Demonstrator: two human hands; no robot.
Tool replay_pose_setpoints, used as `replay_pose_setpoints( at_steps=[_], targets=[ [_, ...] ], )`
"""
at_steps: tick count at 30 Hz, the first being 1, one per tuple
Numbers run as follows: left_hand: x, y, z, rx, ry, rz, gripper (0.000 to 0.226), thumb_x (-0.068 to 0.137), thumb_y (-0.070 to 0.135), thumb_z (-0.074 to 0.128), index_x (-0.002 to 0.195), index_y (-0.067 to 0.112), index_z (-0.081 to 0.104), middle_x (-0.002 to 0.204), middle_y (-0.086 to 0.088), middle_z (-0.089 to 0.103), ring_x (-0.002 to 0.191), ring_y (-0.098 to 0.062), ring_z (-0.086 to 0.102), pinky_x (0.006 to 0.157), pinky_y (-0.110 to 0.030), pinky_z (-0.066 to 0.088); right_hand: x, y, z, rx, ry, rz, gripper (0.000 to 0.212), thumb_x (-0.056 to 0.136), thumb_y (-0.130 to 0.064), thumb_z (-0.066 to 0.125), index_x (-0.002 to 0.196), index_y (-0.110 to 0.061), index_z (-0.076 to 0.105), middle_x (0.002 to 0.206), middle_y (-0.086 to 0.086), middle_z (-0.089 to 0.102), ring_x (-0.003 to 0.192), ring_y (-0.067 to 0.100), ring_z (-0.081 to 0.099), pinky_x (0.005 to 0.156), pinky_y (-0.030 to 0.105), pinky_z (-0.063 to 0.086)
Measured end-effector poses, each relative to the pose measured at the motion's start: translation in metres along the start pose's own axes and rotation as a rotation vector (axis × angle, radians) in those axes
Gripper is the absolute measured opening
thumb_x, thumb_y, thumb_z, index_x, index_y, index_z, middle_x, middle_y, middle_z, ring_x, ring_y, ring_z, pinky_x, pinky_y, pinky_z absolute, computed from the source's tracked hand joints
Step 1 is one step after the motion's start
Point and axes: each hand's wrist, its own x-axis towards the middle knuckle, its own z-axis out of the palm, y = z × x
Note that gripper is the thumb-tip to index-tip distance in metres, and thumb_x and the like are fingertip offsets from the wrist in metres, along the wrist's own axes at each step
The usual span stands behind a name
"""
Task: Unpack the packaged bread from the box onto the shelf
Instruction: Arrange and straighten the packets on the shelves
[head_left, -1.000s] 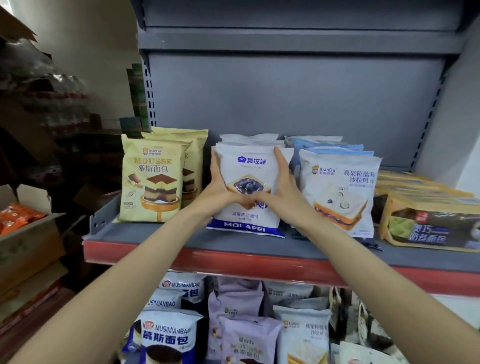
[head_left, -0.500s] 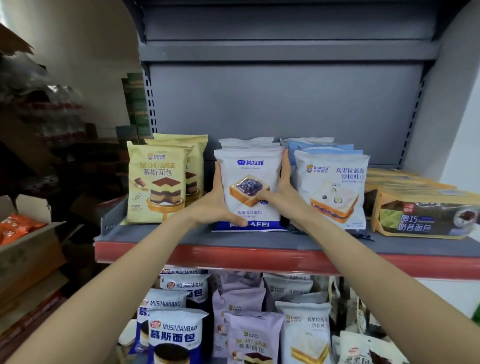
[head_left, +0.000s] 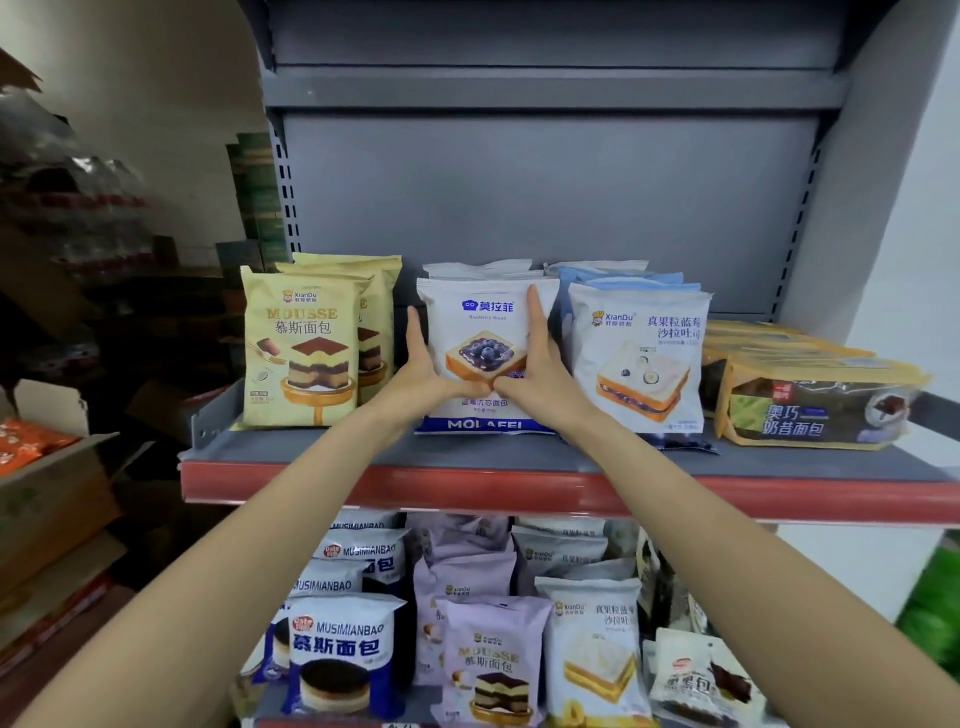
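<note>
A: How will that blueberry pack (head_left: 485, 317) handle, do you reckon?

B: Light and soft, I'd judge. It's a puffy plastic pouch with bread inside, so it gives under pressure and the film looks slick. Squeeze hard and the slice gets squashed.

A: So where's the best hold?

B: By the two side edges, low to mid height, palms flat rather than pinching. That steadies it upright without crushing the middle.

A: Where is it now?

B: Standing on the shelf (head_left: 519, 457) at the front of its row, base on the grey deck, with more white packs just behind it. The yellow mousse pack (head_left: 301, 348) is to its left with a gap between, and the XianDu toast pack (head_left: 639, 358) is just beside it on the right.

A: And the hands?

B: Both are on it. The left hand (head_left: 421, 371) has fingers spread up along the pack's left edge, thumb across the front. The right hand (head_left: 535, 364) mirrors it, fingers lying upward on the pack's right part, thumb in toward the centre. The thumbs meet, or nearly so, below the blueberry picture.

A: Gripping or resting?

B: Loosely clasped around it, fingers mostly straight, more steadying than clenching, I'd say.

A: And the box (head_left: 47, 499)?

B: Low at the left edge, well apart from the hands.
</note>
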Motion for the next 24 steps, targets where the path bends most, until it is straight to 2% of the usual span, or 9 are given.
replay_pose_setpoints(
  at_steps=[5, 8, 10, 12, 14, 17, 20, 22, 24],
  targets=[
    [0.002, 0.002, 0.007, -0.168, 0.111, -0.028, 0.095, 0.091, 0.016, 0.061, 0.150, 0.029, -0.013, 0.154, 0.004, 0.028, 0.132, -0.010, 0.036, 0.111, -0.030, 0.028, -0.010, -0.001, 0.001, -0.052, 0.032, -0.042, 0.104, 0.081, 0.011, 0.052, 0.147, -0.037, -0.011, 0.151, 0.013, 0.016, 0.084, 0.007, 0.049, 0.066, 0.000, 0.040],
    [-0.009, 0.003, 0.012, -0.081, 0.134, -0.036, 0.088, 0.094, 0.022, 0.057, 0.150, 0.027, -0.011, 0.155, 0.003, 0.024, 0.140, -0.015, 0.026, 0.112, -0.032, 0.021, -0.022, -0.005, -0.002, -0.094, 0.053, -0.063, 0.098, 0.082, 0.015, 0.047, 0.149, -0.033, -0.006, 0.153, 0.013, 0.009, 0.111, 0.009, 0.041, 0.066, -0.006, 0.034],
    [-0.018, 0.007, 0.012, -0.006, 0.204, -0.011, 0.085, 0.093, 0.027, 0.058, 0.151, 0.024, -0.005, 0.157, 0.000, 0.020, 0.143, -0.017, 0.022, 0.113, -0.033, 0.021, -0.029, -0.007, -0.002, -0.130, 0.081, -0.112, 0.097, 0.081, 0.014, 0.045, 0.149, -0.036, -0.002, 0.157, 0.010, 0.003, 0.140, 0.017, 0.016, 0.075, -0.006, 0.026],
    [-0.030, 0.013, 0.005, 0.075, 0.271, 0.036, 0.078, 0.092, 0.027, 0.059, 0.151, 0.020, 0.009, 0.156, -0.005, 0.024, 0.141, -0.019, 0.026, 0.114, -0.035, 0.025, -0.040, -0.013, -0.001, -0.141, 0.092, -0.158, 0.090, 0.082, 0.011, 0.046, 0.149, -0.035, 0.007, 0.158, 0.007, 0.001, 0.145, 0.013, 0.000, 0.081, -0.007, 0.016],
    [-0.047, 0.019, -0.009, 0.164, 0.340, 0.126, 0.059, 0.092, 0.021, 0.058, 0.145, 0.017, 0.031, 0.144, -0.004, 0.043, 0.130, -0.017, 0.043, 0.108, -0.032, 0.035, -0.056, -0.022, -0.001, -0.168, 0.132, -0.207, 0.073, 0.086, 0.004, 0.049, 0.145, -0.033, 0.025, 0.157, 0.006, 0.007, 0.144, 0.010, 0.004, 0.089, -0.007, 0.012],
    [-0.087, 0.022, -0.036, 0.285, 0.456, 0.396, 0.027, 0.093, 0.014, 0.054, 0.119, 0.020, 0.060, 0.105, 0.010, 0.068, 0.095, -0.003, 0.061, 0.088, -0.023, 0.049, -0.077, -0.034, 0.002, -0.270, 0.288, -0.384, 0.040, 0.090, -0.004, 0.048, 0.125, -0.024, 0.053, 0.145, -0.001, 0.033, 0.136, 0.012, 0.027, 0.103, 0.007, 0.017],
    [-0.116, 0.016, -0.075, 0.425, 0.574, 0.587, 0.018, 0.091, 0.023, 0.051, 0.100, 0.021, 0.067, 0.083, 0.014, 0.070, 0.079, -0.002, 0.065, 0.075, -0.020, 0.050, -0.085, -0.043, 0.018, -0.300, 0.361, -0.527, 0.025, 0.089, -0.016, 0.046, 0.103, -0.018, 0.067, 0.118, -0.006, 0.059, 0.113, 0.011, 0.050, 0.098, 0.014, 0.034],
    [-0.123, 0.009, -0.106, 0.469, 0.623, 0.640, 0.019, 0.091, 0.024, 0.050, 0.098, 0.020, 0.067, 0.082, 0.014, 0.069, 0.079, -0.003, 0.065, 0.074, -0.025, 0.051, -0.083, -0.052, 0.038, -0.278, 0.317, -0.498, 0.027, 0.091, -0.027, 0.044, 0.101, -0.019, 0.067, 0.105, -0.009, 0.065, 0.102, 0.009, 0.057, 0.089, 0.024, 0.044],
    [-0.122, 0.001, -0.139, 0.480, 0.630, 0.628, 0.014, 0.092, 0.019, 0.053, 0.099, 0.023, 0.065, 0.089, 0.013, 0.069, 0.086, -0.005, 0.063, 0.078, -0.025, 0.051, -0.076, -0.063, 0.062, -0.279, 0.251, -0.445, 0.027, 0.093, -0.035, 0.046, 0.106, -0.021, 0.065, 0.104, -0.011, 0.064, 0.098, 0.003, 0.056, 0.086, 0.021, 0.044]
  ],
)
